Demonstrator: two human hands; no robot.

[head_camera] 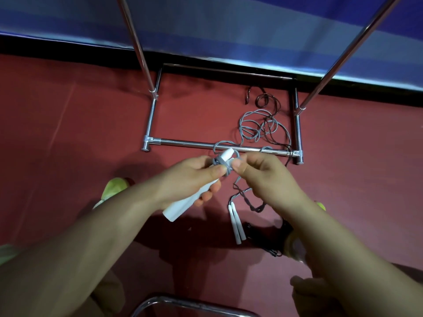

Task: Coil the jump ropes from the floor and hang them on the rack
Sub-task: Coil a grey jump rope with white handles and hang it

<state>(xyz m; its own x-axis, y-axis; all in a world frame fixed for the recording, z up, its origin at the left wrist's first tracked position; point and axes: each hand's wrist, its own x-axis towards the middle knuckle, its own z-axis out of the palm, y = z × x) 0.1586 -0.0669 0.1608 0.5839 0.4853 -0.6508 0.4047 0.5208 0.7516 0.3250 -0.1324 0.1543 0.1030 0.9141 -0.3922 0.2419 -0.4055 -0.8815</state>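
Curved chrome tube (194,304), bottom edge of view, cut off; its function cannot be told. Left hand (194,177): fingers curled round white handles (194,197) bound with grey rope turns. Right hand (261,172): thumb and fingers pinching the grey rope (254,124) just beside the handle tops. That rope trails away to loose loops on the red floor (68,133), inside the rack (215,146) base and over its front bar. Dark rope (267,104): tangled with the grey loops inside the base. Second white handle pair (237,225): on the floor, nearer than the rack, beside a dark tangle partly hidden by the right forearm. No readable writing or brands.
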